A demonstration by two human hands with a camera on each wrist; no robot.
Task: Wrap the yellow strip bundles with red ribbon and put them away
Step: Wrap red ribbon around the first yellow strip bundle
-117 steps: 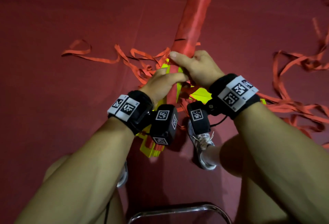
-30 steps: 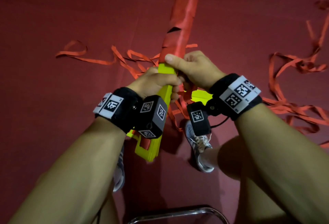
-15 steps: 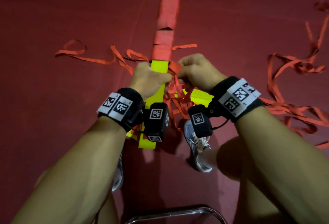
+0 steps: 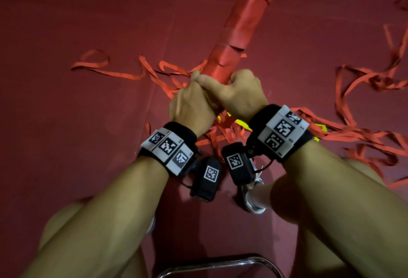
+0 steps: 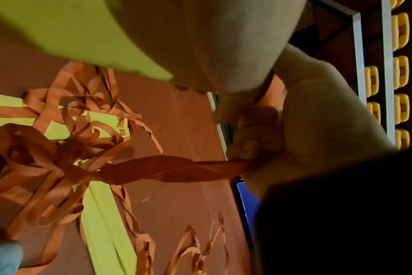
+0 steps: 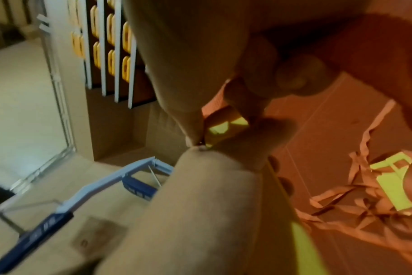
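A long yellow strip bundle (image 4: 242,19), wound in red ribbon along its visible length, slants from my hands up to the top right. My left hand (image 4: 192,105) grips its lower part, where bare yellow (image 5: 71,37) shows in the left wrist view. My right hand (image 4: 240,94) sits against the left one, thumb laid across the bundle. Its curled fingers (image 5: 254,130) hold the red ribbon (image 5: 172,169), which trails down to a tangle on the floor. A ribbon turn over the yellow bundle (image 6: 223,124) shows between both hands.
Loose yellow strips (image 5: 101,223) lie on the red floor under tangled red ribbon (image 4: 364,138), which spreads left and right of my hands. My knees and a shoe (image 4: 254,200) are below, with a metal stool frame (image 4: 220,264) at the bottom. A blue crate (image 6: 94,186) stands nearby.
The bundle has swung from pointing straight ahead to leaning right. My hands have closed together over the bare yellow stretch, and the yellow tail below my left wrist is out of sight.
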